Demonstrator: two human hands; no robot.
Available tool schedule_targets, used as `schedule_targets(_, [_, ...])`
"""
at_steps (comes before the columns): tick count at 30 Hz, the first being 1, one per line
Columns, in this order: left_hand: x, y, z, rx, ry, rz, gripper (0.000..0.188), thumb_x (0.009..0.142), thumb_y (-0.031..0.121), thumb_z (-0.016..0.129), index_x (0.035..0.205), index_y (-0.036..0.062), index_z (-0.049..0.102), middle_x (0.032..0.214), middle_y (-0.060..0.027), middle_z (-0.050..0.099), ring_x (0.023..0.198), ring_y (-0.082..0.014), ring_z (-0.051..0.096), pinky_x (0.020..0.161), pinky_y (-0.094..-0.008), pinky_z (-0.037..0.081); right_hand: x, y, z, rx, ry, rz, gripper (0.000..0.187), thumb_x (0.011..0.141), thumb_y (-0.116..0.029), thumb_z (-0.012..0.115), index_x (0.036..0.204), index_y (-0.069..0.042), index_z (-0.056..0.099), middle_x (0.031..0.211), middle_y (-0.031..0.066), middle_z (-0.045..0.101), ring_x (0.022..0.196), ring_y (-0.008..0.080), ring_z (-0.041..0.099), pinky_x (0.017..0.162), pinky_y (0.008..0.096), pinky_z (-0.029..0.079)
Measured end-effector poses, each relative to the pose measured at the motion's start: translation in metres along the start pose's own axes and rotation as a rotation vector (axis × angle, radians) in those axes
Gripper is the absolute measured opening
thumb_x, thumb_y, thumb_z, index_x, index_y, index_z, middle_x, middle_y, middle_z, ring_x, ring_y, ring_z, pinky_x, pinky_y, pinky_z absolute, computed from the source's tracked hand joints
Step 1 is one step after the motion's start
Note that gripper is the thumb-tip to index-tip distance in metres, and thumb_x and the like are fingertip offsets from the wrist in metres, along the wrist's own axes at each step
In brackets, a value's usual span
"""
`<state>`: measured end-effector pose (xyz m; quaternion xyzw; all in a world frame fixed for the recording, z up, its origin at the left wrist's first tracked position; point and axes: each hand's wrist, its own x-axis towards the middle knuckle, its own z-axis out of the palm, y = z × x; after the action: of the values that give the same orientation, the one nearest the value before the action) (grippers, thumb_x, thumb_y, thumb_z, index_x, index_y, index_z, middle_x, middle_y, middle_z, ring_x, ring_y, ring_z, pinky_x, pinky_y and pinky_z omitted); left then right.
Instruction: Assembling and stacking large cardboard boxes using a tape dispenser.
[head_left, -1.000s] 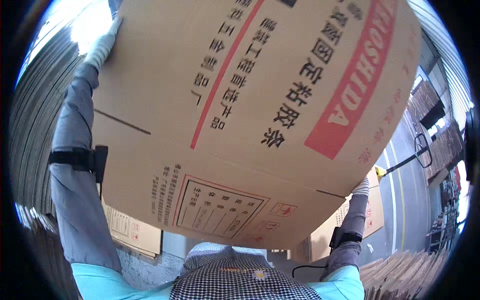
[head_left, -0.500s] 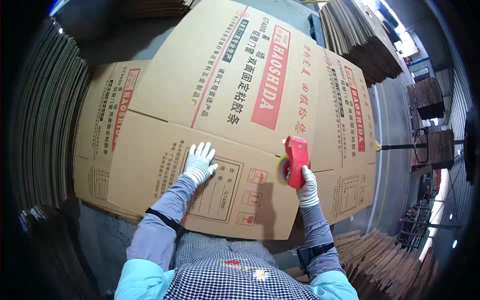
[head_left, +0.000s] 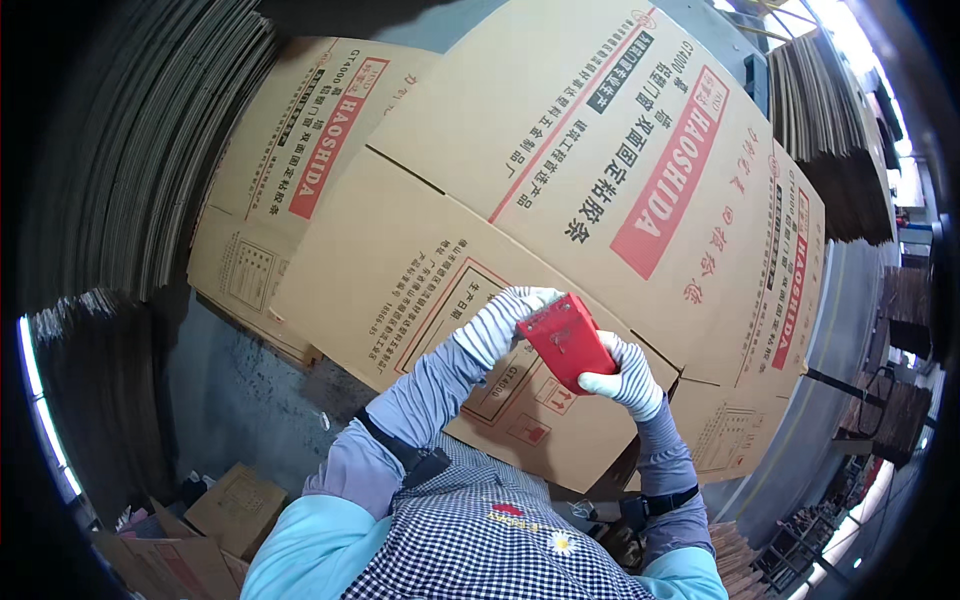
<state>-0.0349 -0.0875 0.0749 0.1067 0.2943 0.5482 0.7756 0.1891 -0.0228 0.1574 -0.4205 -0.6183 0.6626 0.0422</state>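
A red tape dispenser point(head_left: 563, 342) is held above the flattened cardboard carton point(head_left: 420, 215), its broad red face turned up. My right hand point(head_left: 630, 375), in a striped white glove, is closed round its near right end, with the thumb on the side. My left hand point(head_left: 497, 328), gloved alike, is closed at the dispenser's other end, fingers curled against its upper left edge. Some left fingertips are hidden behind the dispenser, and so is the tape roll. Below both hands lies the carton's near flap with printed symbols point(head_left: 528, 430).
Another printed carton point(head_left: 290, 150) lies to the left, partly under the first one. Tall stacks of cardboard sheets point(head_left: 130, 170) stand at the left, with another stack point(head_left: 835, 130) at the far right. An open box point(head_left: 190, 560) sits on the floor at the lower left.
My left hand has lifted off the carton flap and come over to the dispenser. The dispenser has turned in my right hand, hiding its yellow roll. The view has swung left.
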Motion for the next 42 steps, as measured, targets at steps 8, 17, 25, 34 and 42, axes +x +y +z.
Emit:
schedule_targets(8, [0.058,0.082,-0.173,1.097,1.072,0.595,0.026,0.090,0.026,0.061,0.103,0.0070,0.072,0.110,-0.0107,0.069,0.111,-0.0221,0.059,0.098,-0.0378,0.041,0.091,0.009,-0.044,-0.434,0.075,0.279,0.051,0.074,-0.045,0.077,0.099,-0.001,0.071,0.076,0.0087,0.070,0.068,0.0140,0.066,0.066,0.0305,0.054])
schedule_targets(17, [0.061,0.106,-0.173,1.496,1.487,0.832,0.065,0.085,0.028,0.069,0.139,0.0044,0.040,0.144,-0.0255,0.038,0.133,-0.0396,0.038,0.108,-0.0530,0.033,0.131,0.047,-0.069,-0.491,0.077,0.466,0.061,0.069,-0.050,0.080,0.098,0.003,0.071,0.077,0.0121,0.071,0.069,0.0191,0.068,0.067,0.0341,0.054])
schedule_targets(25, [0.087,0.070,-0.178,-0.236,0.767,0.271,0.038,0.102,0.019,0.042,0.131,-0.0059,0.044,0.128,-0.0246,0.055,0.111,-0.0353,0.061,0.093,-0.0413,0.055,0.089,0.062,-0.092,-0.405,0.010,0.484,0.051,0.077,-0.046,0.076,0.096,0.001,0.072,0.073,0.0028,0.066,0.066,0.0102,0.061,0.062,0.0301,0.051])
schedule_targets(34, [0.088,0.086,-0.170,-0.171,0.778,0.324,0.037,0.103,0.017,0.041,0.131,-0.0070,0.044,0.125,-0.0257,0.056,0.110,-0.0362,0.061,0.092,-0.0413,0.056,0.057,0.058,-0.136,-1.211,0.052,0.873,0.064,0.068,-0.058,0.073,0.090,0.003,0.072,0.087,0.0209,0.070,0.085,0.0325,0.070,0.077,0.0393,0.054])
schedule_targets(42, [0.102,0.057,-0.163,0.253,0.924,0.570,0.030,0.100,0.009,0.046,0.127,-0.0026,0.051,0.116,-0.0196,0.062,0.102,-0.0285,0.064,0.087,-0.0363,0.056,0.074,0.077,-0.056,-1.699,-0.072,0.695,0.028,0.078,-0.033,0.068,0.087,-0.008,0.075,0.089,0.0135,0.072,0.086,0.0320,0.069,0.069,0.0489,0.049])
